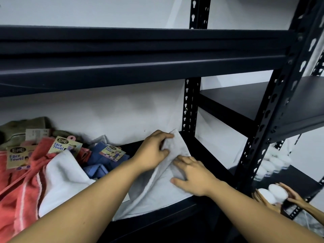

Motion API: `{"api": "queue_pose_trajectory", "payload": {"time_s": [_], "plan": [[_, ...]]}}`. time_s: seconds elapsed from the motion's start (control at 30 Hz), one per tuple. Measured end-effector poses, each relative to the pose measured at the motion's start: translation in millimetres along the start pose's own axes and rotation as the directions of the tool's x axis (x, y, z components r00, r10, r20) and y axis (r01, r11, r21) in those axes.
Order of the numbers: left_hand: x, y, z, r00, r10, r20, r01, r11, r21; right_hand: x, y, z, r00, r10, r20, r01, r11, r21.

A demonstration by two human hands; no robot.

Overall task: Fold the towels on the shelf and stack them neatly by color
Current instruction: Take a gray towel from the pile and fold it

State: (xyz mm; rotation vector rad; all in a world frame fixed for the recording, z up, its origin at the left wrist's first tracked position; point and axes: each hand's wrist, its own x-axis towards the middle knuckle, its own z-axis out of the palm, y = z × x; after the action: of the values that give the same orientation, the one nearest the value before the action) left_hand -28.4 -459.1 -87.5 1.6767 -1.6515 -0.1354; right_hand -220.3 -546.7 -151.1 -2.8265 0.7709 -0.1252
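Observation:
A white towel [157, 193] lies spread on the black shelf [201, 151], one corner lifted toward the back wall. My left hand [152, 151] pinches that raised corner between thumb and fingers. My right hand [192, 176] lies on the towel beside the fold, fingers curled into the cloth. To the left sits a loose heap: a red towel [21, 186], another white towel [61, 176], blue towels [103, 160] and an olive one [22, 127], several carrying "Face Towel" paper tags [15, 156].
A black upright post [190, 106] stands right behind the towel's far corner, and a thicker post [263, 137] rises at the front right. The shelf above [140, 67] overhangs. At lower right another person's hands [280, 197] hold white rolled items near a neighbouring shelf.

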Motion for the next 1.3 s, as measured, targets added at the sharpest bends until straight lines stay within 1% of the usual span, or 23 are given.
{"api": "queue_pose_trajectory", "payload": {"time_s": [0.07, 0.13, 0.2, 0.23, 0.3, 0.33, 0.4, 0.47, 0.53, 0.6, 0.67, 0.73, 0.77, 0.83, 0.87, 0.93, 1.0, 1.07, 1.1, 1.17, 1.23, 1.3], "plan": [[-2.4, 0.4, 6.5, 1.000, -0.004, 0.004, 0.004, 1.000, -0.013, -0.6, 10.7, 0.9, 0.999, 0.048, 0.013, -0.048, 0.999, 0.023], [-5.5, 1.6, 14.0, 1.000, -0.007, 0.009, 0.007, 1.000, -0.030, -0.8, 21.6, 2.6, 0.997, 0.073, 0.010, -0.073, 0.990, 0.117], [-9.6, 4.7, 23.3, 1.000, 0.003, 0.020, -0.002, 0.999, -0.035, -1.4, 31.7, 2.5, 0.991, 0.119, -0.062, -0.100, 0.964, 0.245], [-12.1, 7.1, 28.9, 0.999, 0.011, 0.034, -0.009, 0.999, -0.038, -2.8, 36.5, 1.4, 0.979, 0.169, -0.112, -0.126, 0.941, 0.313], [-17.6, 13.7, 41.7, 0.996, 0.022, 0.083, -0.017, 0.998, -0.059, -6.5, 45.2, -2.1, 0.935, 0.303, -0.184, -0.190, 0.865, 0.464], [-20.6, 17.3, 48.7, 0.993, 0.031, 0.114, -0.023, 0.998, -0.064, -7.9, 49.9, -3.5, 0.907, 0.373, -0.194, -0.214, 0.807, 0.551], [-27.8, 24.8, 62.7, 0.981, 0.051, 0.187, -0.042, 0.998, -0.053, -11.2, 55.9, -7.4, 0.855, 0.492, -0.163, -0.242, 0.657, 0.714], [-36.2, 30.6, 75.6, 0.961, 0.074, 0.267, -0.069, 0.997, -0.027, -14.9, 58.4, -11.0, 0.824, 0.552, -0.129, -0.221, 0.523, 0.823], [-43.0, 33.3, 85.8, 0.939, 0.097, 0.330, -0.105, 0.994, 0.008, -18.4, 57.9, -12.6, 0.811, 0.573, -0.116, -0.201, 0.458, 0.866], [-46.8, 32.4, 91.0, 0.925, 0.124, 0.359, -0.142, 0.990, 0.024, -22.1, 55.1, -12.6, 0.806, 0.582, -0.108, -0.201, 0.441, 0.875], [-49.0, 30.1, 91.8, 0.919, 0.147, 0.366, -0.170, 0.985, 0.030, -24.9, 51.6, -13.2, 0.808, 0.579, -0.110, -0.209, 0.456, 0.865], [-51.7, 29.7, 88.0, 0.920, 0.130, 0.369, -0.129, 0.991, -0.028, -26.1, 46.6, -15.5, 0.809, 0.574, -0.123, -0.225, 0.498, 0.837], [-53.6, 30.1, 83.8, 0.925, 0.105, 0.366, -0.079, 0.993, -0.085, -26.1, 43.2, -17.0, 0.812, 0.567, -0.136, -0.233, 0.529, 0.816], [-57.0, 28.0, 71.4, 0.940, 0.050, 0.339, 0.012, 0.984, -0.177, -23.5, 33.5, -20.6, 0.822, 0.538, -0.186, -0.247, 0.632, 0.734], [-59.1, 22.7, 64.1, 0.953, 0.023, 0.303, 0.032, 0.984, -0.176, -20.1, 28.0, -21.0, 0.831, 0.514, -0.212, -0.248, 0.684, 0.686], [-66.4, 6.6, 45.6, 0.975, -0.050, 0.216, 0.069, 0.994, -0.085, -10.6, 13.0, -19.0, 0.865, 0.439, -0.242, -0.235, 0.781, 0.579], [-76.8, -9.8, 22.7, 0.988, -0.107, 0.108, 0.096, 0.990, 0.100, 0.7, -8.2, -14.4, 0.918, 0.318, -0.237, -0.189, 0.876, 0.443], [-90.0, -20.0, -1.6, 0.988, -0.151, 0.035, 0.136, 0.952, 0.273, 12.7, -35.1, -7.4, 0.969, 0.160, -0.189, -0.089, 0.937, 0.337], [-96.9, -24.1, -13.1, 0.982, -0.189, 0.024, 0.170, 0.928, 0.330, 17.5, -50.2, -3.2, 0.984, 0.091, -0.152, -0.039, 0.949, 0.312], [-111.6, -33.0, -29.7, 0.956, -0.291, 0.039, 0.252, 0.879, 0.404, 24.3, -78.6, 8.2, 0.997, 0.008, -0.073, 0.013, 0.959, 0.285], [-126.7, -41.7, -34.7, 0.909, -0.403, 0.107, 0.328, 0.850, 0.412, 28.3, -99.1, 21.2, 0.999, -0.020, -0.027, 0.025, 0.977, 0.211], [-139.2, -47.8, -30.7, 0.869, -0.463, 0.178, 0.348, 0.825, 0.446, 27.9, -108.2, 29.0, 0.999, -0.034, 0.010, 0.032, 0.992, 0.119]]}}
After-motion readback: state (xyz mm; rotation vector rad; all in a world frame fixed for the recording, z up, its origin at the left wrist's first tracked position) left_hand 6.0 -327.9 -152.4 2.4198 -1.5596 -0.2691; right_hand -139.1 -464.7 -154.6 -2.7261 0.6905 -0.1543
